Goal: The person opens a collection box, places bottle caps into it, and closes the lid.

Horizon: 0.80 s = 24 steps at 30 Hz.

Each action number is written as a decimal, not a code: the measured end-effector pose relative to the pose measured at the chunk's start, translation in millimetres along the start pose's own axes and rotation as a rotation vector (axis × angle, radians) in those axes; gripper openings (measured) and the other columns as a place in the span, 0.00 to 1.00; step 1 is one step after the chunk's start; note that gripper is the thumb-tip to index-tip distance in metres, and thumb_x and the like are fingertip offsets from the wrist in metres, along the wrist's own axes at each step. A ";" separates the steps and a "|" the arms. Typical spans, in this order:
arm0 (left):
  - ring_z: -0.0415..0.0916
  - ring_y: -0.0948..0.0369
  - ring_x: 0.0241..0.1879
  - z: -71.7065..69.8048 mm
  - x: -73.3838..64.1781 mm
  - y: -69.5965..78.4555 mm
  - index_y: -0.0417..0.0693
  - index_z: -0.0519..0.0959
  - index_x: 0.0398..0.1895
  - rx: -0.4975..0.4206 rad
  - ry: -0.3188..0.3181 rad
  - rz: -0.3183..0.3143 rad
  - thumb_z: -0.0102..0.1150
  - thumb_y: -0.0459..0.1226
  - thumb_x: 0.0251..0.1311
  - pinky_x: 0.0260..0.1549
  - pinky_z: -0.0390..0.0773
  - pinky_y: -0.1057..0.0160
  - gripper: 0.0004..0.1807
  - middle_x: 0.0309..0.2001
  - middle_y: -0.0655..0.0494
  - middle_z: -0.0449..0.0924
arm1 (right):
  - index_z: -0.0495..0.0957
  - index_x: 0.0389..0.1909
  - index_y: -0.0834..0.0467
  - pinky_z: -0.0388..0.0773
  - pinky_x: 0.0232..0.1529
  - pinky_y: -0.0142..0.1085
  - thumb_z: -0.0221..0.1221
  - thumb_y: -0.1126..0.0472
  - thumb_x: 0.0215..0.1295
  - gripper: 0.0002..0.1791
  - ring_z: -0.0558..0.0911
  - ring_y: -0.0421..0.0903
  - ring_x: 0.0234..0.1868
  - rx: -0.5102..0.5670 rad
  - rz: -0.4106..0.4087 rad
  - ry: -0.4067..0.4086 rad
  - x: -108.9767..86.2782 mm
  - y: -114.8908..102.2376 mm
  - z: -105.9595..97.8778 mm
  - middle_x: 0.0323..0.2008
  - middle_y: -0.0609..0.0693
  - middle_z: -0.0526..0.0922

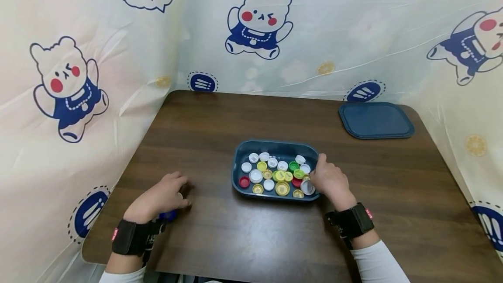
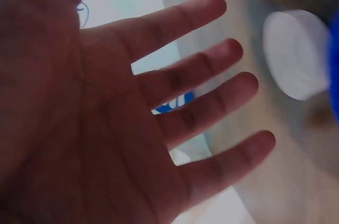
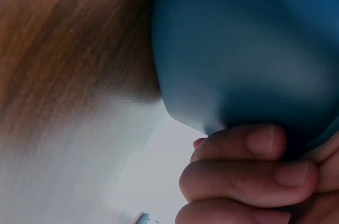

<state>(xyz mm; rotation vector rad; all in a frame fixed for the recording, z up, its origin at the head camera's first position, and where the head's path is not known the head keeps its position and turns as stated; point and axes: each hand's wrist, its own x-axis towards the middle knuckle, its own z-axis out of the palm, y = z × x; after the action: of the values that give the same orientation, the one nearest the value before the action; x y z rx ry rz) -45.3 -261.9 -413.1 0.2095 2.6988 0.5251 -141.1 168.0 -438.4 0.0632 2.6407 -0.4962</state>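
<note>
A dark blue tray [image 1: 275, 144] full of plastic bottle caps [image 1: 255, 176] in white, yellow, green and red sits mid-table. Its right end is gripped by my right hand [image 1: 332, 180]. In the right wrist view, curled fingers [image 3: 249, 181] press against the tray's outer wall [image 3: 238, 65]. Left of the tray, my left hand [image 1: 167, 193] hovers low over the table, palm down. Its fingers [image 2: 201, 110] are straight and spread in the left wrist view. A white cap [image 2: 294, 54] and the edge of something blue [image 2: 335, 65] show just beyond them.
A dark blue lid [image 1: 377, 120] lies flat at the table's back right corner. The brown wooden table [image 1: 220, 239] meets a printed curtain [image 1: 326, 25] behind and at both sides.
</note>
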 end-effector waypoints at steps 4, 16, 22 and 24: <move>0.69 0.45 0.52 6.6 -5.5 -9.3 0.44 0.80 0.50 -0.034 0.015 -0.035 0.74 0.40 0.53 0.44 0.76 0.47 0.22 0.51 0.45 0.74 | 0.53 0.70 0.65 0.75 0.40 0.52 0.53 0.55 0.73 0.32 0.77 0.57 0.38 0.001 0.000 -0.002 -0.8 -0.8 0.1 0.49 0.68 0.77; 0.68 0.53 0.41 13.4 -6.5 -15.6 0.49 0.76 0.37 -0.024 0.044 -0.005 0.73 0.34 0.51 0.39 0.71 0.54 0.14 0.40 0.53 0.71 | 0.53 0.70 0.65 0.74 0.37 0.49 0.53 0.56 0.74 0.32 0.77 0.57 0.37 0.014 -0.004 -0.005 -2.5 0.5 0.4 0.48 0.67 0.77; 0.67 0.55 0.38 14.2 -4.0 -14.6 0.49 0.75 0.32 -0.020 0.073 0.006 0.66 0.27 0.49 0.37 0.69 0.55 0.12 0.36 0.54 0.69 | 0.53 0.69 0.65 0.74 0.37 0.49 0.52 0.56 0.74 0.31 0.77 0.57 0.37 0.018 -0.009 0.001 -1.6 0.8 0.3 0.49 0.67 0.77; 0.67 0.55 0.37 12.0 -1.7 -12.0 0.50 0.75 0.31 -0.006 0.087 0.028 0.65 0.27 0.49 0.36 0.69 0.56 0.11 0.35 0.55 0.70 | 0.53 0.69 0.65 0.74 0.38 0.50 0.52 0.56 0.74 0.31 0.77 0.57 0.37 0.020 -0.009 0.000 -1.6 1.0 0.2 0.49 0.68 0.77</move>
<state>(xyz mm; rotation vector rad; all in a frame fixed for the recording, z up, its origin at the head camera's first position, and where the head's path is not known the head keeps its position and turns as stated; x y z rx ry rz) -39.9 -269.3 -427.5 0.2274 2.7816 0.5631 -139.5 169.0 -438.2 0.0573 2.6377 -0.5260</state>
